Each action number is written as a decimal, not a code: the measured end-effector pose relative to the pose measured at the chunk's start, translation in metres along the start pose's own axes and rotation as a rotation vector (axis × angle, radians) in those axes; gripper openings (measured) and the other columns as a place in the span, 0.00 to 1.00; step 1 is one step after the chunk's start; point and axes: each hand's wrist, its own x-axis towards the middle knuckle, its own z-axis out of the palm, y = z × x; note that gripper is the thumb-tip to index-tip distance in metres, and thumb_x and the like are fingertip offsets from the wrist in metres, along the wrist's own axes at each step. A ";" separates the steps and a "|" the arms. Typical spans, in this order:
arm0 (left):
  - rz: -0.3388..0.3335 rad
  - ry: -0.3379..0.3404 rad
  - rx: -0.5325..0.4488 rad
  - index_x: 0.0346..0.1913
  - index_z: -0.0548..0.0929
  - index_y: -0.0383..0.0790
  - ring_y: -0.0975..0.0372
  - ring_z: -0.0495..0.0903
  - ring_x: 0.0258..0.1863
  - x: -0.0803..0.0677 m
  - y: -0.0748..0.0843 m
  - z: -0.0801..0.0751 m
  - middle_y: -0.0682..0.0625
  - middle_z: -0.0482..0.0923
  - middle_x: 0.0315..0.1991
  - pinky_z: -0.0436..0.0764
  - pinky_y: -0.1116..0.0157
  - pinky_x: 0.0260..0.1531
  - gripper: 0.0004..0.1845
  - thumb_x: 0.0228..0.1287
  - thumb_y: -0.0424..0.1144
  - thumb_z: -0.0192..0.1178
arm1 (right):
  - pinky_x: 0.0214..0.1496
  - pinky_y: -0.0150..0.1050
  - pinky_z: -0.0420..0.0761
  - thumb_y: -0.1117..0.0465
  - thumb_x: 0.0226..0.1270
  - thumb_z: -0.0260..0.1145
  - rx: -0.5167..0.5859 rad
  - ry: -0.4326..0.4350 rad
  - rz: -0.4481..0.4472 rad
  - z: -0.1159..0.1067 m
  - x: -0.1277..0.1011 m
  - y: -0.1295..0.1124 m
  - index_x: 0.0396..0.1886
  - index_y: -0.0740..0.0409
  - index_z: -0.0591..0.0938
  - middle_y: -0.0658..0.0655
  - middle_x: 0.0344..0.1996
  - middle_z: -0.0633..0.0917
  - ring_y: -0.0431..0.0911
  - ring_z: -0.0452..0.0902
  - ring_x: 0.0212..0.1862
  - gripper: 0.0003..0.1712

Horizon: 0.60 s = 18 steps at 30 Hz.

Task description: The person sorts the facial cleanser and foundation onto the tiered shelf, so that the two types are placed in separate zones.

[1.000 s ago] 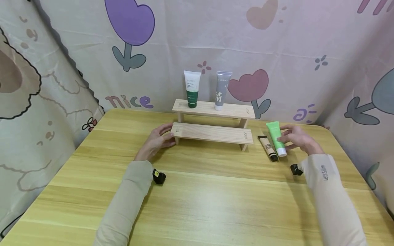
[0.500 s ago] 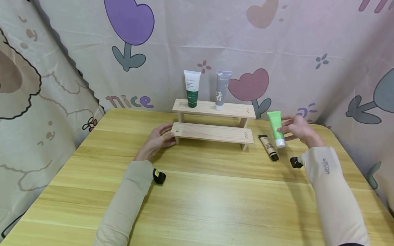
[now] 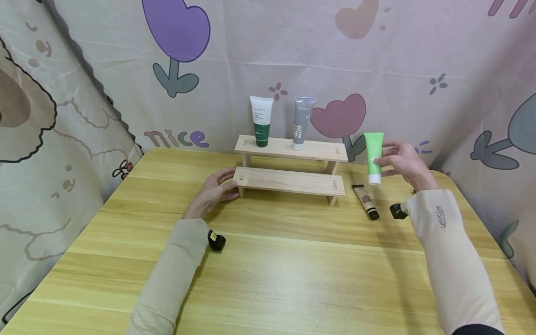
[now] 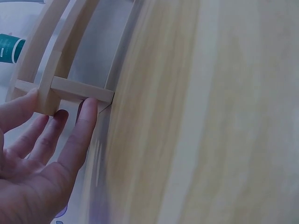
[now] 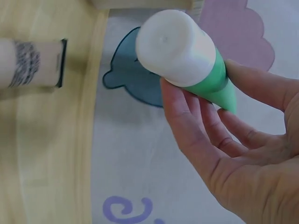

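A two-step wooden display stand point(image 3: 289, 181) stands at the back of the table. My left hand point(image 3: 213, 190) holds the left end of its lower step, thumb and fingertips on the wood; in the left wrist view, a finger lies along the step's leg point(image 4: 79, 88). Upright above the table, right of the stand, is a green squeeze tube point(image 3: 374, 156) with a white cap point(image 5: 170, 44) pointing down. My right hand point(image 3: 404, 163) pinches it between thumb and fingers. Below it a beige tube point(image 3: 365, 202) with a black cap lies on the table.
On the upper step stand a white-and-green tube point(image 3: 261, 122) at left and a grey tube point(image 3: 302, 123) near the middle. A patterned curtain point(image 3: 234, 56) hangs close behind the wooden table point(image 3: 268, 270).
My right hand has lifted the green tube from beside the beige tube, up and slightly left, turning it more upright. The left hand and the stand have stayed put.
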 end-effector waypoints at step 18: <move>0.011 -0.006 -0.013 0.79 0.56 0.36 0.41 0.67 0.68 0.002 -0.002 0.000 0.38 0.54 0.78 0.82 0.54 0.58 0.31 0.78 0.26 0.48 | 0.42 0.36 0.89 0.77 0.69 0.62 0.232 0.183 -0.188 0.029 0.009 -0.042 0.75 0.70 0.57 0.57 0.48 0.71 0.39 0.77 0.42 0.38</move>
